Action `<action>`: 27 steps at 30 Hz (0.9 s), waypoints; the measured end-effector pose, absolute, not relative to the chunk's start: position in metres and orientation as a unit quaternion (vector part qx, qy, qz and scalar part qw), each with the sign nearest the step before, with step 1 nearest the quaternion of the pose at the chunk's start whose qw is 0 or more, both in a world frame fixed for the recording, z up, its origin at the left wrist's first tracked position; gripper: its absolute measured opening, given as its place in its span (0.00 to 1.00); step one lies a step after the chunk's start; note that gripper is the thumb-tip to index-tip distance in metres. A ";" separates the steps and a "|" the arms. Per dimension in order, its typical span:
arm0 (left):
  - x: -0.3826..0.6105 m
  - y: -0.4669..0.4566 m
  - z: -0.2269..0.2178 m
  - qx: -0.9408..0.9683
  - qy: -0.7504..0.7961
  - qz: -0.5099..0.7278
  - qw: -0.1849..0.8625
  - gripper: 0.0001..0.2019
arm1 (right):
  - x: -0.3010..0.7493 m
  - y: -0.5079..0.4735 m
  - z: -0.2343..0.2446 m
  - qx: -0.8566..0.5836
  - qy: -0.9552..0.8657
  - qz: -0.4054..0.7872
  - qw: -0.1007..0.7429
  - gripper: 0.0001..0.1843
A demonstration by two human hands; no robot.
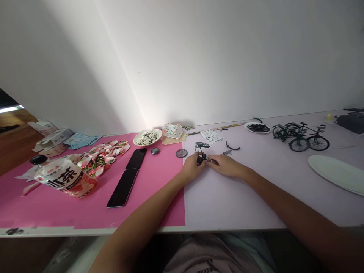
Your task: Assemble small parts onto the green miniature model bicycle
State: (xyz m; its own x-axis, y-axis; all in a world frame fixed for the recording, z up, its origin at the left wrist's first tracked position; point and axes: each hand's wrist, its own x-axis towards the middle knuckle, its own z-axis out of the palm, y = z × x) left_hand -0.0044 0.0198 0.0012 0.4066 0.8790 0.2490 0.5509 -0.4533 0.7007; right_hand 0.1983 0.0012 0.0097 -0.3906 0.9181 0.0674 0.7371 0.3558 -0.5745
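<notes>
My left hand [192, 167] is closed around a partly built model bicycle [202, 145], black, with one wheel uppermost. My right hand [226, 165] meets it from the other side, fingers pinched by the frame on a thin dark piece [214, 161] that I cannot make out. To the left of the hands a loose spoked wheel [181, 152] lies flat on the pink mat. Curved black parts [233, 147] and a small grey piece [227, 152] lie beyond my right hand, near a printed instruction sheet [212, 136].
Finished model bicycles [301, 137] stand at the right, near a plate of black parts [257, 127] and a white plate [338, 172]. Leftward are a foldable phone [125, 185], a drink bottle [66, 178], a plate of small bits [148, 137] and pink-and-green scraps [102, 155].
</notes>
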 end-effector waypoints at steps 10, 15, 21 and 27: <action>-0.005 0.020 0.001 0.798 0.445 0.309 0.264 0.15 | 0.196 -0.002 0.015 -0.528 -0.800 0.227 0.175 0.15; -0.004 0.020 0.001 0.796 0.445 0.311 0.269 0.15 | 0.194 -0.004 0.019 -0.531 -0.798 0.227 0.172 0.16; -0.005 0.021 -0.001 0.798 0.443 0.310 0.266 0.15 | 0.194 -0.004 0.019 -0.519 -0.796 0.246 0.190 0.20; -0.004 0.020 0.001 0.798 0.446 0.309 0.264 0.17 | 0.195 -0.003 0.017 -0.522 -0.789 0.250 0.203 0.25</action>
